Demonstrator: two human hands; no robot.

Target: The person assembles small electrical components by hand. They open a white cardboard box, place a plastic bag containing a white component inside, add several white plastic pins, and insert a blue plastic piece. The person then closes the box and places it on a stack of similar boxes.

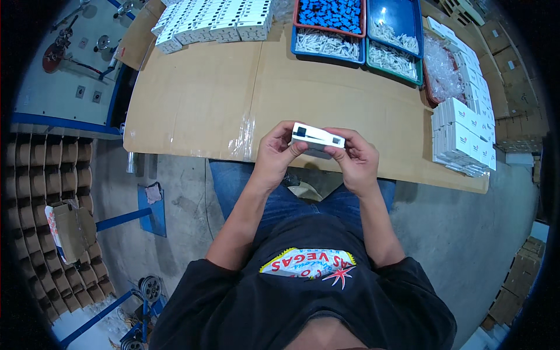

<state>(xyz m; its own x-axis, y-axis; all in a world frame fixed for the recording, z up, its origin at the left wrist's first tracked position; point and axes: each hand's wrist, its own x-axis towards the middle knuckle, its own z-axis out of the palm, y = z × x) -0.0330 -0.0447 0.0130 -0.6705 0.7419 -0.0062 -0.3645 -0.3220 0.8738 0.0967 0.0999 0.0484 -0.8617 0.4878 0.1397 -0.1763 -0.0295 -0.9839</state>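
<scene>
A small white box (318,137) is held between my two hands just above the near edge of the cardboard-covered table (192,105). Its upper side shows a dark blue or black piece at the left end and a small dark spot at the right end. My left hand (276,149) grips the left end, thumb on the near side and fingers behind. Around the right end my right hand (354,158) is closed the same way. The fingers behind the box are partly hidden.
Rows of white boxes (217,22) stand at the back left. Trays hold blue pieces (331,14) and white stick-like parts (328,45) at the back right. More stacked white boxes (462,140) and clear plastic bags (441,70) lie at the right. Brown partitioned cartons (32,189) are at far left.
</scene>
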